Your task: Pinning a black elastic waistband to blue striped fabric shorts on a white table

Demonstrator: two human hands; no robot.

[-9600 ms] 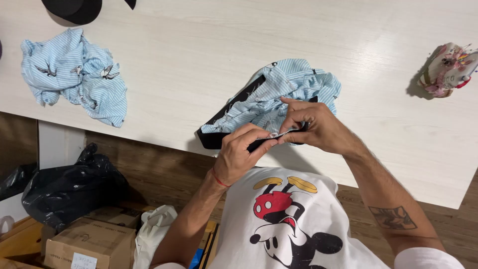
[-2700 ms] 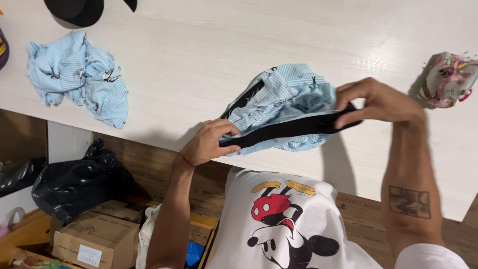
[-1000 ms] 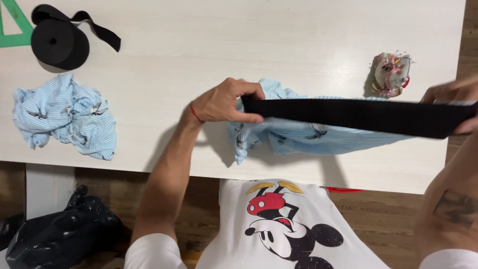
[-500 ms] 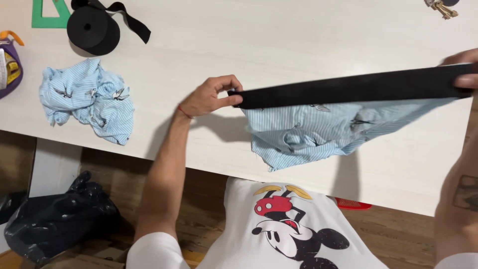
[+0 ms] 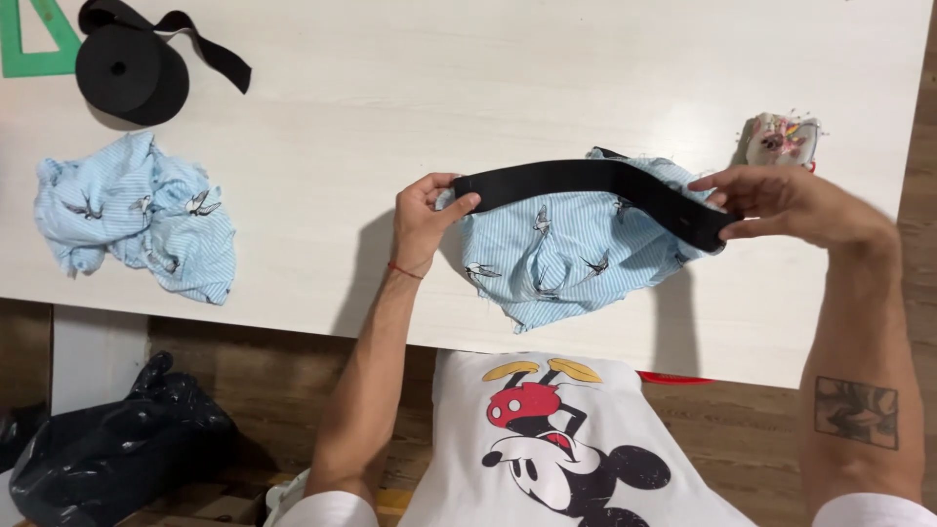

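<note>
A wide black elastic band point(image 5: 595, 185) runs along the top edge of a light blue striped cloth with bird prints point(image 5: 561, 256). My left hand point(image 5: 427, 215) pinches the band's left end. My right hand point(image 5: 771, 200) grips its right end, and the band bows slightly upward between them. The cloth hangs loosely below the band and rests on the white table point(image 5: 468, 107) near its front edge.
A roll of black elastic point(image 5: 132, 68) with a loose tail lies at the back left beside a green set square point(image 5: 39, 44). A second crumpled blue cloth point(image 5: 137, 220) lies at the left. A pincushion point(image 5: 781, 139) sits at the right. A black bag point(image 5: 107, 454) lies on the floor.
My hands have come closer together, so the band is no longer pulled taut and now arches. The cloth has settled lower onto the table.
</note>
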